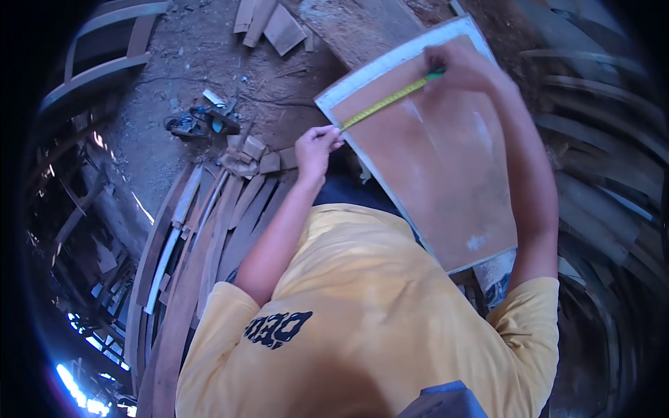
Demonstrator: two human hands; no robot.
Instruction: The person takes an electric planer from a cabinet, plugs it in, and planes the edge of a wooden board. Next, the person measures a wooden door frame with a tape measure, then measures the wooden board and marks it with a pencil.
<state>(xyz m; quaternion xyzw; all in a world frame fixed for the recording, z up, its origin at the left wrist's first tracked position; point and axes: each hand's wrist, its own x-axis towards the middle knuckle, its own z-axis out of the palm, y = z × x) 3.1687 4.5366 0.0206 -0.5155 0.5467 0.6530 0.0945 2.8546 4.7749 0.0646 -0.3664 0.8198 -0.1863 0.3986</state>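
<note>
A yellow tape measure (387,102) stretches across a brown panel (446,167) with a whitish border. My left hand (318,149) pinches the tape's end at the panel's left edge. Over the panel's far part, my right hand (460,66) is closed around the tape's green case (435,73); it is slightly blurred. The drawn-out tape slants up to the right between both hands, close to the panel's surface. What carries the panel from below is mostly hidden.
Long curved boards (185,265) are piled at my left, with small wood offcuts (252,150) beside them. A corded power tool (205,122) lies on the dusty floor (174,70). Square wood pieces (284,31) lie farther off. More stacked timber (599,153) stands at the right.
</note>
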